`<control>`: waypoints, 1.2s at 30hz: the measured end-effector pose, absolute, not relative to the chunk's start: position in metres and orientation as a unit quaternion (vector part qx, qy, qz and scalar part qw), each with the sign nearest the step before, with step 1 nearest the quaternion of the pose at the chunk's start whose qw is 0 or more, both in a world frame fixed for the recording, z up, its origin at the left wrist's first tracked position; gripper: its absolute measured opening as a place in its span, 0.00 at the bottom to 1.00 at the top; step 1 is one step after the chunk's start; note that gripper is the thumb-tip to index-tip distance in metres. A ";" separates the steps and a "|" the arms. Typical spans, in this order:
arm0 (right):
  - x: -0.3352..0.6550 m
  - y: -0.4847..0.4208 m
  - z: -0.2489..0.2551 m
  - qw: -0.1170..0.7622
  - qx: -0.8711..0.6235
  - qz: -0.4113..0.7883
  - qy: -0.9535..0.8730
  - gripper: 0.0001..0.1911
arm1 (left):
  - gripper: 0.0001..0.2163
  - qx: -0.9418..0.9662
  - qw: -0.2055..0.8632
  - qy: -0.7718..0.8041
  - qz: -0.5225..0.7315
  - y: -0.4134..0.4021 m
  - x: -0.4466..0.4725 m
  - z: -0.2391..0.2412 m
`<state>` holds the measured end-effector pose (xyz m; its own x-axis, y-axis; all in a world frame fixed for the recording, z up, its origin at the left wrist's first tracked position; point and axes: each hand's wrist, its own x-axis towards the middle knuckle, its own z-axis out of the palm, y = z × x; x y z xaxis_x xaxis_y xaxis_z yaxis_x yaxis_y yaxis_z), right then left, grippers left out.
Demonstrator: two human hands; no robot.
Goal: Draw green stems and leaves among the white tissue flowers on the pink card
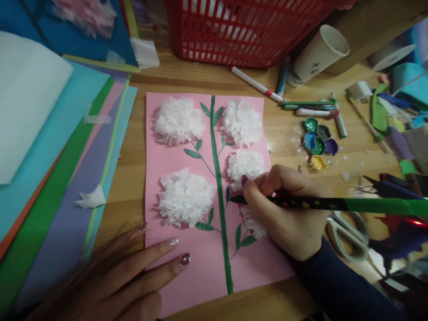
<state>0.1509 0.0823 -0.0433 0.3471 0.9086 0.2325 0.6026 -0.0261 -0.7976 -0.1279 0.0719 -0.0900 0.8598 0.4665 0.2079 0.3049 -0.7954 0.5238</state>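
A pink sheet of paper (187, 285) lies on the table, bearing a drawn green stem (219, 196) with leaves and several white tissue-paper flowers (187, 196). My right hand (290, 209) grips a green and black marker pen (317, 203), its dark tip at a small leaf just right of the stem. That hand partly covers a lower right flower (252, 220). My left hand (143, 276) rests with spread fingers on the lower left of the pink sheet, holding nothing. Some hair blurs across the back of it.
Coloured paper sheets (100, 151) are stacked at left. Behind stand a red basket (227, 35) and a paper cup (319, 53). To the right lie several markers (310, 111), a paint palette (316, 145), scissors (347, 234) and a dark glue gun (397, 240) with a red light.
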 end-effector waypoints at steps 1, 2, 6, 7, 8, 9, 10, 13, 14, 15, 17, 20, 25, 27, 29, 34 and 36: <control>0.151 0.082 -0.044 0.436 -0.694 0.175 -0.546 0.20 | 0.07 0.931 0.249 0.206 0.169 0.072 -0.128 -0.090; 0.151 0.082 -0.044 0.435 -0.693 0.175 -0.548 0.20 | 0.07 0.929 0.253 0.210 0.171 0.072 -0.127 -0.089; 0.152 0.082 -0.045 0.433 -0.691 0.174 -0.552 0.20 | 0.09 0.924 0.254 0.225 0.177 0.071 -0.126 -0.089; 0.153 0.081 -0.045 0.433 -0.690 0.175 -0.553 0.20 | 0.10 0.924 0.254 0.224 0.176 0.071 -0.126 -0.089; 0.153 0.081 -0.045 0.433 -0.689 0.175 -0.554 0.20 | 0.10 0.924 0.255 0.224 0.177 0.071 -0.126 -0.089; 0.153 0.081 -0.045 0.433 -0.688 0.175 -0.556 0.20 | 0.10 0.924 0.255 0.222 0.177 0.070 -0.126 -0.089; 0.154 0.081 -0.046 0.434 -0.687 0.173 -0.556 0.20 | 0.10 0.925 0.254 0.222 0.174 0.070 -0.127 -0.089; 0.155 0.081 -0.046 0.435 -0.687 0.166 -0.558 0.19 | 0.10 0.928 0.250 0.222 0.165 0.071 -0.128 -0.088; 0.156 0.082 -0.046 0.434 -0.688 0.163 -0.558 0.19 | 0.11 0.929 0.249 0.221 0.163 0.071 -0.128 -0.088; 0.156 0.082 -0.047 0.433 -0.689 0.160 -0.558 0.20 | 0.11 0.930 0.247 0.220 0.161 0.071 -0.128 -0.087; 0.157 0.083 -0.047 0.432 -0.691 0.157 -0.558 0.20 | 0.12 0.931 0.242 0.221 0.160 0.072 -0.128 -0.086; 0.159 0.083 -0.046 0.435 -0.690 0.153 -0.558 0.20 | 0.13 0.931 0.242 0.223 0.160 0.073 -0.127 -0.086; 0.161 0.084 -0.044 0.432 -0.685 0.133 -0.571 0.19 | 0.13 0.933 0.243 0.216 0.155 0.073 -0.128 -0.086; 0.162 0.084 -0.043 0.429 -0.687 0.128 -0.572 0.19 | 0.11 0.943 0.234 0.193 0.137 0.075 -0.129 -0.086; 0.162 0.084 -0.043 0.427 -0.689 0.129 -0.571 0.19 | 0.09 0.951 0.224 0.175 0.121 0.077 -0.132 -0.086; 0.165 0.084 -0.044 0.430 -0.687 0.129 -0.571 0.19 | 0.07 0.961 0.215 0.140 0.104 0.084 -0.134 -0.083; 0.166 0.084 -0.044 0.441 -0.688 0.124 -0.563 0.19 | 0.07 0.962 0.219 0.133 0.097 0.084 -0.134 -0.083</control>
